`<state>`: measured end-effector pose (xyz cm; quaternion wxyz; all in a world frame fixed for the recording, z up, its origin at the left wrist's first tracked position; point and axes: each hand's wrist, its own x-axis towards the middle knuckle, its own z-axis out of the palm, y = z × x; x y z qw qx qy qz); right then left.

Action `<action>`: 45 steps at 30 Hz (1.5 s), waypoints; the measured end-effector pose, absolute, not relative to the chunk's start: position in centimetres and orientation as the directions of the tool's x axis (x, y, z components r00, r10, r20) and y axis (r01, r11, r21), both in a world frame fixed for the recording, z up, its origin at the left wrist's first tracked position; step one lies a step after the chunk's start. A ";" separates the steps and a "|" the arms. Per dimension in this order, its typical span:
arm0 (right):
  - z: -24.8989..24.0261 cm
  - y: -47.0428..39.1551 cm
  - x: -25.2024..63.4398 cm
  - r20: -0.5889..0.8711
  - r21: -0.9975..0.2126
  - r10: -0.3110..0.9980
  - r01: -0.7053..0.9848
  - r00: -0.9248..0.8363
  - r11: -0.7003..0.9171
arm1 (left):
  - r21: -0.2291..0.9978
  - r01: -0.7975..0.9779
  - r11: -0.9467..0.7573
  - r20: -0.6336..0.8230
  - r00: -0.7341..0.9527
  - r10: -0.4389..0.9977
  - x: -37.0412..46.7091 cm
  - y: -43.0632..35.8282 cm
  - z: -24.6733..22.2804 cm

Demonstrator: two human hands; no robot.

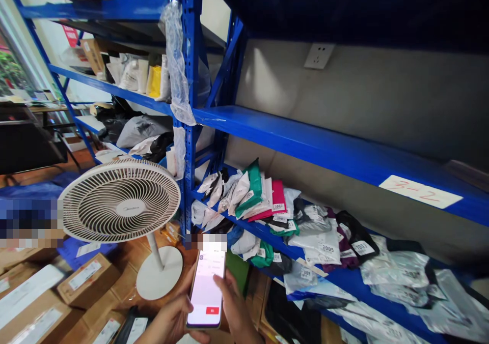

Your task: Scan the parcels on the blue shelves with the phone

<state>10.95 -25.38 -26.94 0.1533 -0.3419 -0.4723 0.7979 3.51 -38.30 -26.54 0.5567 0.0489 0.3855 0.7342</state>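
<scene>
Smartphone (206, 289), lit, bottom centre of frame: cradled in left hand (170, 323), right hand (237, 311) gripping its edge; white fan (120, 200) at left.

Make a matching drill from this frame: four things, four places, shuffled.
Things:
1. phone
2. fan
3. label 3-2
4. socket

Places:
A. on the wall above the shelf
B. on the front edge of the blue shelf
C. on the floor among boxes
D. between the left hand and right hand

Pairs: 1-D, 2-C, 3-B, 4-A
</scene>
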 end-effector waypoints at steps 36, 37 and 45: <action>-27.3 -25.6 11.3 -0.351 -0.724 0.338 0.024 -0.873 -0.690 | 0.640 -0.767 -0.052 -0.404 -0.393 0.826 3.6 -38.5 -26.8; -27.3 -25.6 11.1 -0.345 -0.710 0.343 0.004 -0.874 -0.704 | 0.643 -0.763 -0.057 -0.402 -0.400 0.824 3.6 -38.6 -26.9; -25.9 -25.7 11.2 -0.328 -0.743 0.346 0.014 -0.879 -0.669 | 0.669 -0.734 -0.118 -0.336 -0.440 0.833 3.6 -38.5 -26.8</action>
